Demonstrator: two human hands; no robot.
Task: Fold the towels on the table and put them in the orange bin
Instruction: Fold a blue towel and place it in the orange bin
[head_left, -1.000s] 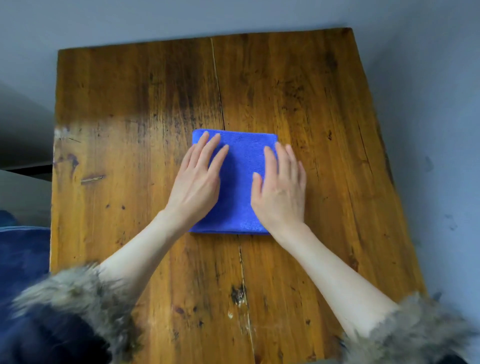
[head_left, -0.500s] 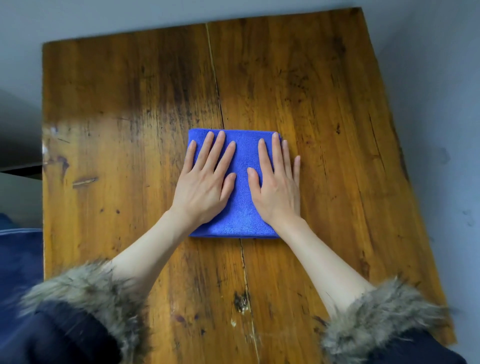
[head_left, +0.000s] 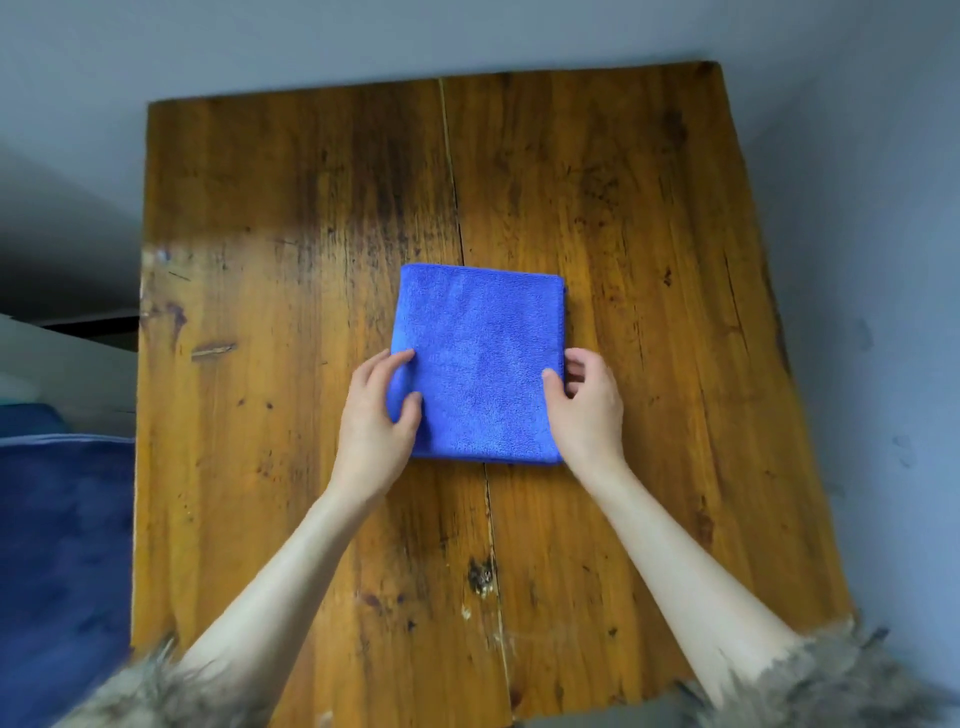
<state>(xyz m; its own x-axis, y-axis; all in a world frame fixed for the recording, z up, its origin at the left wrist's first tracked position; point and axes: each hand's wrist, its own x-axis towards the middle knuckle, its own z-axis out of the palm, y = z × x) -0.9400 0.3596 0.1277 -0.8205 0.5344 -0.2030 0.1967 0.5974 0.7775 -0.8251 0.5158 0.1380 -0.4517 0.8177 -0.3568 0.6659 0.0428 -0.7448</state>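
Note:
A blue towel, folded into a near square, lies flat in the middle of the wooden table. My left hand pinches the towel's left edge, thumb on top and fingers curled at the side. At the right edge my right hand grips the towel the same way, thumb on the cloth. The orange bin is not in view.
A dark blue cloth-like surface sits off the table's left side. Grey floor surrounds the table. A crack runs down the tabletop's middle, under the towel.
Both hands have slid from lying flat on top of the towel outward to its left and right edges, where the fingers now curl around the cloth. The towel stays in place.

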